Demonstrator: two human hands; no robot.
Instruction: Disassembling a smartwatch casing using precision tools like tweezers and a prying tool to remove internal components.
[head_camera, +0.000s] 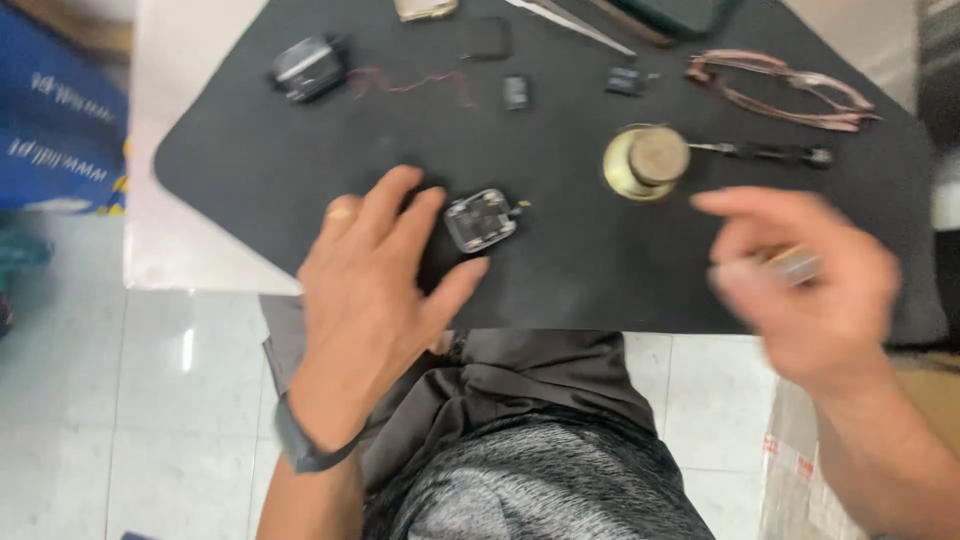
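Black matting covers the surface (250, 170), strewn with small parts. Left hand (375, 270) lies spread, fingertips beside an opened square device (481, 219), its insides bared. Right hand (805, 285), blurred, pinches a small metallic piece (793, 263). Near a brass disc (647, 161), loose parts lie unfitted.
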